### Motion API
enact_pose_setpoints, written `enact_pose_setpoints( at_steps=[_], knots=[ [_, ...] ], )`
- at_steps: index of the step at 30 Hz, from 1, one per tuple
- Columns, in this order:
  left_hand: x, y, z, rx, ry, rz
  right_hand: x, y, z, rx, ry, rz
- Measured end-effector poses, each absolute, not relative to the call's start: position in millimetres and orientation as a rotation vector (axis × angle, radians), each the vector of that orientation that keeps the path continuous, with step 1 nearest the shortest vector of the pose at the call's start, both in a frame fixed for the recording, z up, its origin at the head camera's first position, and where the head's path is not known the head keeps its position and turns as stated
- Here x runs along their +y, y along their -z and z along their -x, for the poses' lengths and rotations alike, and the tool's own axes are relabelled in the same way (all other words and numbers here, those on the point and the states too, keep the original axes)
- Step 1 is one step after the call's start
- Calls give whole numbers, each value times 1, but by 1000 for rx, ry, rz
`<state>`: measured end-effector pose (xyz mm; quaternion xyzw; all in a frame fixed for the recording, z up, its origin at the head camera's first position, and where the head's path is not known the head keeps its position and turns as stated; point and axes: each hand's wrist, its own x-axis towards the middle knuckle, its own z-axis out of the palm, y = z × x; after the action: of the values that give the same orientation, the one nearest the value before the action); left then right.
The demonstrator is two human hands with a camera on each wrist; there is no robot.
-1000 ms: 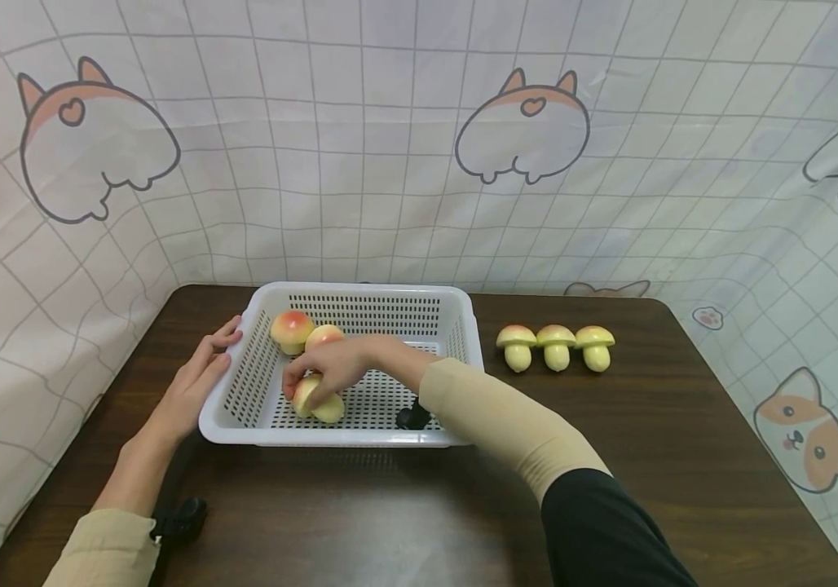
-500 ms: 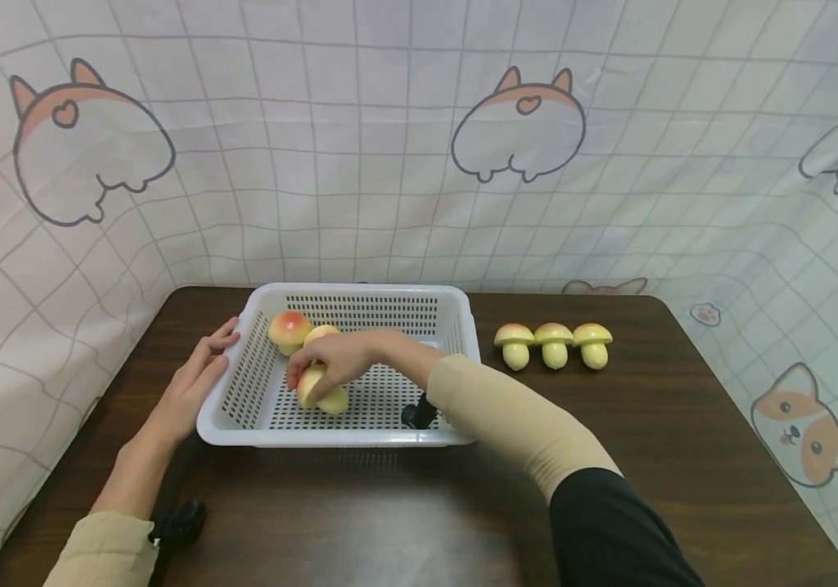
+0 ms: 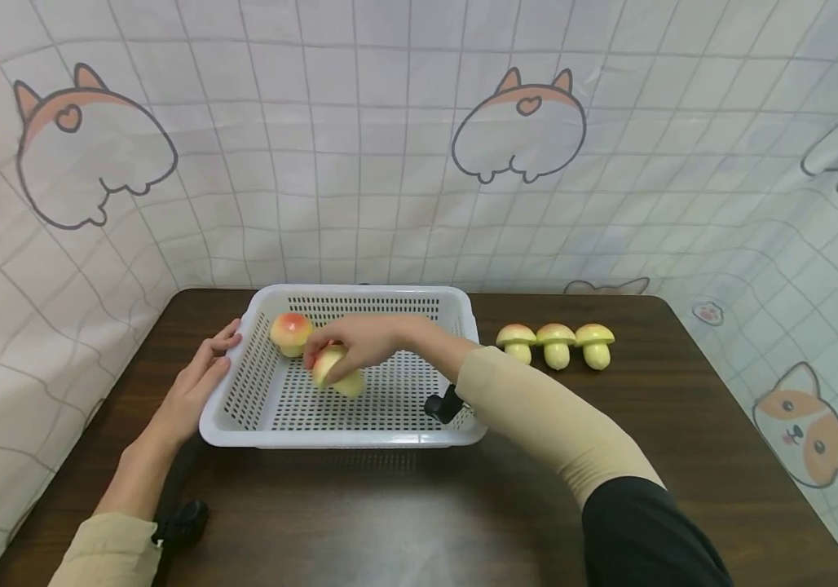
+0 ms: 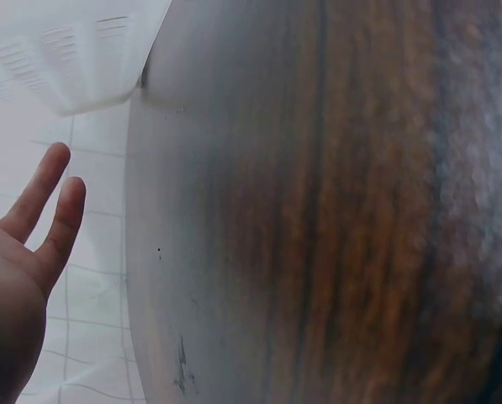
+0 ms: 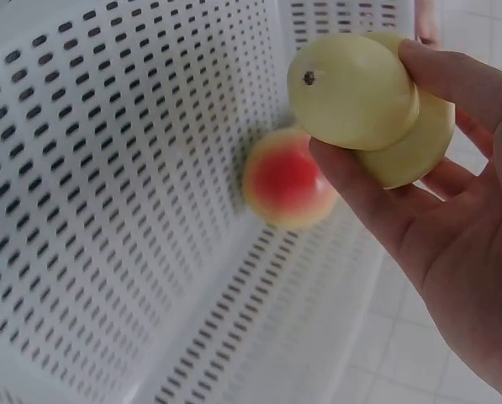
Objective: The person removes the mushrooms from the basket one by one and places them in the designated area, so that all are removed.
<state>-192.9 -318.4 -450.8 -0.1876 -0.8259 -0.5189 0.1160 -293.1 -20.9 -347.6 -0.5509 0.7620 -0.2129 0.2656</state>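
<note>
My right hand [image 3: 363,341] pinches a pale yellow toy mushroom [image 5: 356,93] inside the white basket. In the right wrist view, thumb and fingers close around its cap and the stem end points toward the camera. A red-topped mushroom [image 3: 291,334] lies in the basket's back left corner, also seen as a red and cream cap [image 5: 289,178] in the right wrist view. A paler mushroom beside it is hidden behind the right hand in the head view. My left hand [image 3: 195,387] rests against the left rim of the basket [image 3: 346,440], its fingers extended.
Three toy mushrooms stand in a row right of the basket: a left one [image 3: 516,342], a middle one [image 3: 556,346] and a right one [image 3: 596,346]. They are on the dark wooden table [image 3: 404,514]. A patterned cloth [image 3: 390,204] hangs behind and at both sides.
My right hand has moved to the right and toward the back of the basket, carrying the mushroom with it. My left hand stays at the rim, and the row of three is unchanged.
</note>
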Motion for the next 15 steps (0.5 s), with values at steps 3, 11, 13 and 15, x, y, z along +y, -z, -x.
enact_pose_setpoints(
  at_steps=[3, 11, 13, 15],
  knots=[
    [-319, 451, 193, -2421, 1519, 544, -10, 340, 292, 2107, 569, 1483],
    [-319, 451, 193, -2440, 1492, 525, 13, 328, 290, 2242, 537, 1447],
    [-319, 452, 193, -2451, 1481, 519, 18, 327, 289, 2256, 556, 1427],
    [-319, 453, 192, -2457, 1479, 517, 23, 326, 288, 2260, 576, 1422]
  ],
)
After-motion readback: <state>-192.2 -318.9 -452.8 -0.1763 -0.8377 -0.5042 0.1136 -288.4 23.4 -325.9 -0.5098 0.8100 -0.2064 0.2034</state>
